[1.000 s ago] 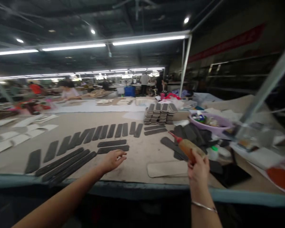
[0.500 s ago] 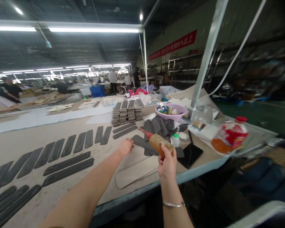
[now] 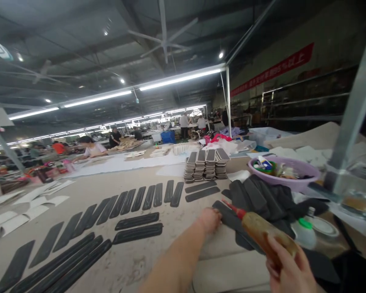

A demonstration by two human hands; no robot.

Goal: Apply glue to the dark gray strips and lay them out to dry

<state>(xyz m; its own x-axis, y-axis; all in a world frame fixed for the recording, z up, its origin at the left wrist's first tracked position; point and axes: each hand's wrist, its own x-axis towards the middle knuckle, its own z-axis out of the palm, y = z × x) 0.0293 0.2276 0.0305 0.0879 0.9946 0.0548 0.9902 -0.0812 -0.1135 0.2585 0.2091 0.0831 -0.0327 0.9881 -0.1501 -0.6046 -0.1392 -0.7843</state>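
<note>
My right hand (image 3: 288,260) is wrapped round a squeeze bottle (image 3: 264,232), cloudy yellow-brown with a red nozzle pointing up and left. At the left end of a dark grey strip (image 3: 228,217) is my left hand (image 3: 210,220), its fingers curled and partly blurred; whether they grip the strip's edge is hidden. That strip lies beside a heap of dark padded pieces (image 3: 256,195). Across the table to the left, several dark strips (image 3: 137,199) are laid out in rows, many with a shiny wet-looking surface. Pale flat pieces (image 3: 232,270) lie below my hands.
Stacks of grey-topped pieces (image 3: 205,165) stand beyond the strips. To the right are a purple basin (image 3: 285,169) holding small items, a green-capped bottle (image 3: 305,232) and a metal post (image 3: 350,118). White sheets (image 3: 30,207) lie at left. Several people work in the background.
The view has swung left and upward, so table and hands appear further right and lower. My right hand still holds the bottle; my left hand remains at the strip's end.
</note>
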